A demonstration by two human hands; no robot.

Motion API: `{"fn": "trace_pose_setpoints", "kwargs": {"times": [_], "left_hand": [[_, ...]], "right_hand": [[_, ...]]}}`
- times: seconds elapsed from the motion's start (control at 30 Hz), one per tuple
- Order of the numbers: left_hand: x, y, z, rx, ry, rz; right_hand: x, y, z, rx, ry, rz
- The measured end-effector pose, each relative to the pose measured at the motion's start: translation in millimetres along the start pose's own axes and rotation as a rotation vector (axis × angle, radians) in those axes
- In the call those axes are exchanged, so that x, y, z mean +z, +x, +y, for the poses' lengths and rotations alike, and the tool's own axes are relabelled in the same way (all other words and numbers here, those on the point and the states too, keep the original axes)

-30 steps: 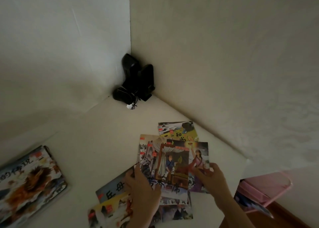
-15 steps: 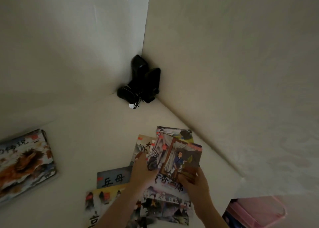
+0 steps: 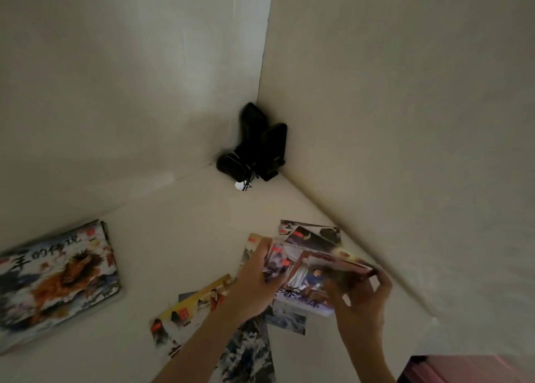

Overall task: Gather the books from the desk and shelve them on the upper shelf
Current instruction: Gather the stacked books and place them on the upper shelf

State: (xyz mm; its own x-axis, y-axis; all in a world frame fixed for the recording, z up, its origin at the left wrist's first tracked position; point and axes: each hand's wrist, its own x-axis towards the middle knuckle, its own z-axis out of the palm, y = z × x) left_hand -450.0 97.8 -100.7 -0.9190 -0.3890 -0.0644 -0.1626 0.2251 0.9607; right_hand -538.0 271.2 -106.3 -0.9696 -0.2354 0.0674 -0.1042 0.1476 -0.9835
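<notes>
Two hands grip one small stack of books point(image 3: 307, 269) between them, lifted and tilted off the counter point(image 3: 179, 238): the left hand point(image 3: 254, 278) curls round its left edge, the right hand point(image 3: 362, 293) pinches its right edge, close to the right wall point(image 3: 405, 122). Under and left of the hands more thin books point(image 3: 197, 310) lie fanned flat. Well to the left sits a thicker pile point(image 3: 55, 281). Beyond the hands bare counter runs to black objects point(image 3: 254, 148) in the corner.

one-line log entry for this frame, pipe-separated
phase: gathering | left hand: grips picture books | right hand: grips same books | loose books: on desk | shelving: not yet
</notes>
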Motion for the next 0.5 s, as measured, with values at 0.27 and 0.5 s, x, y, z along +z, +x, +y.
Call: {"fn": "trace_pose_setpoints", "kwargs": {"times": [0.27, 0.5], "left_hand": [[28.3, -9.8, -22.5, -0.164, 0.046, 0.056], [-8.9, 1.5, 27.7, -0.059, -0.042, 0.063]], "right_hand": [[-1.6, -12.4, 23.8, -0.023, -0.165, -0.037], [-16.9, 19.0, -45.4, 0.007, -0.162, -0.129]]}}
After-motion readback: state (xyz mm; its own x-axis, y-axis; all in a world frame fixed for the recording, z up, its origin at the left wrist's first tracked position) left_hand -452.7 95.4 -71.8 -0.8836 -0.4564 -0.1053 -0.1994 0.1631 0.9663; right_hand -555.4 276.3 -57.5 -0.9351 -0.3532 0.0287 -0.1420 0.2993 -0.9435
